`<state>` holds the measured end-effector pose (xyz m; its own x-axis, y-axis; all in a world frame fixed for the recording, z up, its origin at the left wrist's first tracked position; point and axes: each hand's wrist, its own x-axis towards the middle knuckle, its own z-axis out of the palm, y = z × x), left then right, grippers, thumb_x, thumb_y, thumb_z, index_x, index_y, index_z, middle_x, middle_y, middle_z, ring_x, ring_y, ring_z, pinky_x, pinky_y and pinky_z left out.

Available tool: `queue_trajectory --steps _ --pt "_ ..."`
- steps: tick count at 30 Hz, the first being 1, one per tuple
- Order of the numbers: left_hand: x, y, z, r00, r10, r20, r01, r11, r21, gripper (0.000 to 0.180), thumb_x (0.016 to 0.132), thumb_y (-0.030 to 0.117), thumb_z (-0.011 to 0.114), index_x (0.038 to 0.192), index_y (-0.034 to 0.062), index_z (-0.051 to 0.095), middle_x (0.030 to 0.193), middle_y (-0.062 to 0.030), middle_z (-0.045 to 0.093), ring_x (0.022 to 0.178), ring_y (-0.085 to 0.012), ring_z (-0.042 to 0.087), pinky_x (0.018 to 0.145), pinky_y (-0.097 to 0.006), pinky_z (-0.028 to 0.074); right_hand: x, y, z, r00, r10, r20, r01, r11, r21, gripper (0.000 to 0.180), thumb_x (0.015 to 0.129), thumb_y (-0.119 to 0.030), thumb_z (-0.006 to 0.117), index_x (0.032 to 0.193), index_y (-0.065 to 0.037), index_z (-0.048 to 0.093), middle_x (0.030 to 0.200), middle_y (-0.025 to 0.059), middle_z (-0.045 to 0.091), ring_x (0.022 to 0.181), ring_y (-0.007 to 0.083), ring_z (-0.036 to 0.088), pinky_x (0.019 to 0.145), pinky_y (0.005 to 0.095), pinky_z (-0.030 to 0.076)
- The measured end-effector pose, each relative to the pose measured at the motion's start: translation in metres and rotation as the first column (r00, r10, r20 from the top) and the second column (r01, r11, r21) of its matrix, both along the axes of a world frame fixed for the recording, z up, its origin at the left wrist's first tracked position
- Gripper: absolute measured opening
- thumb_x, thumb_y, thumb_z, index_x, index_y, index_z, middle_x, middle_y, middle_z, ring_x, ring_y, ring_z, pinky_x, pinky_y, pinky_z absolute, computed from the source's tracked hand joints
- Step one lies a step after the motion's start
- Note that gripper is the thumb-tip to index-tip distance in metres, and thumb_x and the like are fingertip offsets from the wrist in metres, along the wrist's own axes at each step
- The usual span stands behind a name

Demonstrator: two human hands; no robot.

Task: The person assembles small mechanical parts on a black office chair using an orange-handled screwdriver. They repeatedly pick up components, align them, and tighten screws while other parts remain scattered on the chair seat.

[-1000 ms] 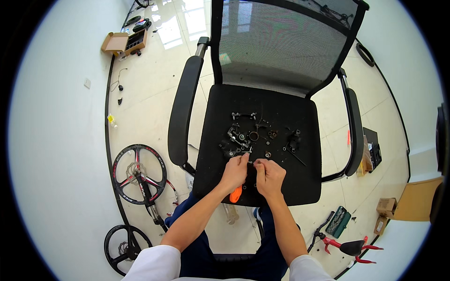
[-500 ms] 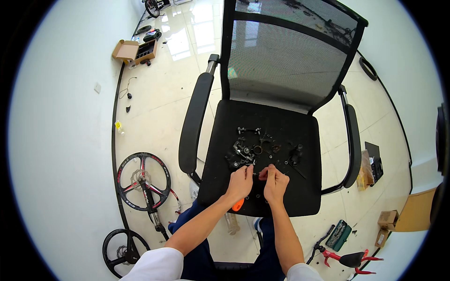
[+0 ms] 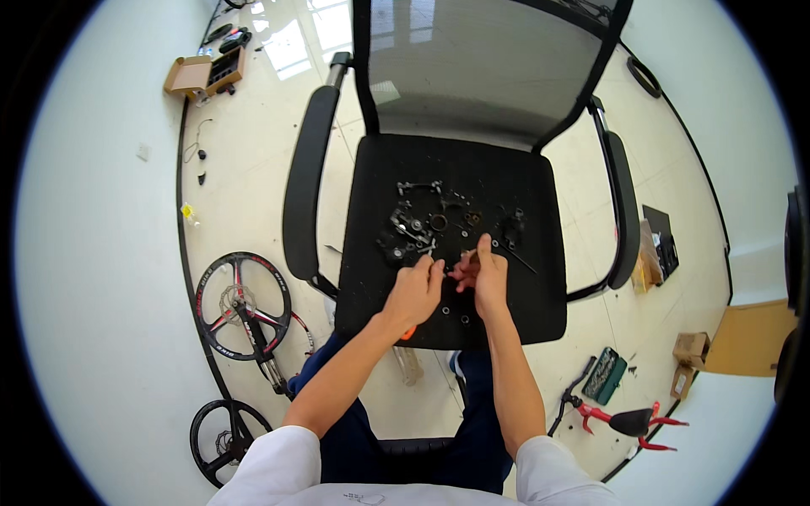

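My left hand (image 3: 413, 293) is closed in a pinch over the front half of the black chair seat (image 3: 527, 316); what lies between its fingertips is too small to name. An orange handle (image 3: 409, 332) shows from under the left wrist; whether the hand holds it or it lies on the seat, I cannot tell. Close by on the right, my right hand (image 3: 488, 282) has its thumb raised and its other fingers curled toward the left hand. Just beyond both hands lie silver and black metal mechanism parts (image 3: 407, 226), a dark ring (image 3: 437, 223) and a black part (image 3: 512, 228).
Armrests (image 3: 310, 185) flank the seat, with a mesh backrest (image 3: 472, 76) behind. A thin dark rod (image 3: 519, 260) and small washers (image 3: 465, 320) lie on the seat. Spoked wheels (image 3: 243, 305) are on the left; a green toolbox (image 3: 605, 375) and red bicycle frame (image 3: 599, 413) are on the right.
The whole view has shifted, so the chair and hands appear higher and further left. My right thumb now stands up more, and the right fingers have loosened and parted slightly from the left hand.
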<state>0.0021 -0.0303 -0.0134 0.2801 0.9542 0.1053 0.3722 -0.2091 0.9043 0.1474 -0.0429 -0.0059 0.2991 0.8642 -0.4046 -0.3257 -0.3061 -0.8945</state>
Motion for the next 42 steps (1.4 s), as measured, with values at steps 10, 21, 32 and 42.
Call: queue_trajectory --steps 10,21,32,42 --pt "-0.012 0.001 0.010 0.963 -0.268 0.000 0.268 0.961 0.068 0.022 0.096 0.011 0.056 0.080 -0.0003 0.047 0.051 -0.0146 0.049 0.042 -0.0259 0.053 0.042 -0.036 0.035 0.012 -0.004 -0.001 0.965 0.085 -0.247 -0.109 0.990 -0.084 0.066 0.099 -0.058 0.041 0.058 -0.007 0.049 0.053 0.0053 0.052 0.044 0.0140 0.051 0.034 0.0231 0.035" --pt "-0.009 0.007 0.008 0.882 0.143 0.450 0.180 0.779 -0.601 0.028 0.101 0.028 0.051 0.077 0.0119 0.049 0.055 0.0071 0.037 0.043 -0.0031 0.037 0.038 -0.022 0.028 0.013 -0.001 0.007 0.979 -0.053 0.197 0.037 0.996 0.083 0.046 0.099 -0.041 0.055 0.086 0.002 0.062 0.062 0.0074 0.061 0.053 0.0122 0.061 0.047 0.0245 0.048" --pt "-0.043 0.033 0.023 0.676 0.346 0.650 0.657 0.115 -0.745 0.042 0.098 0.040 0.053 0.068 0.0158 0.038 0.048 0.0075 0.024 0.032 -0.0030 0.022 0.027 -0.019 0.016 0.000 -0.015 0.032 0.252 -0.106 0.962 -0.557 0.797 0.234 0.032 0.076 -0.019 0.072 0.100 -0.003 0.058 0.114 0.0162 0.058 0.115 0.0350 0.052 0.109 0.0504 0.032" --pt "-0.032 0.021 0.015 0.898 0.110 0.426 0.378 0.304 -0.874 0.046 0.096 0.050 0.052 0.069 0.0143 0.042 0.048 0.0098 0.025 0.034 -0.0031 0.020 0.032 -0.022 0.015 0.006 -0.011 0.007 0.146 -0.162 0.976 -0.585 0.782 0.217 0.033 0.077 -0.028 0.073 0.074 -0.005 0.050 0.068 0.0081 0.045 0.067 0.0286 0.046 0.065 0.0399 0.035"
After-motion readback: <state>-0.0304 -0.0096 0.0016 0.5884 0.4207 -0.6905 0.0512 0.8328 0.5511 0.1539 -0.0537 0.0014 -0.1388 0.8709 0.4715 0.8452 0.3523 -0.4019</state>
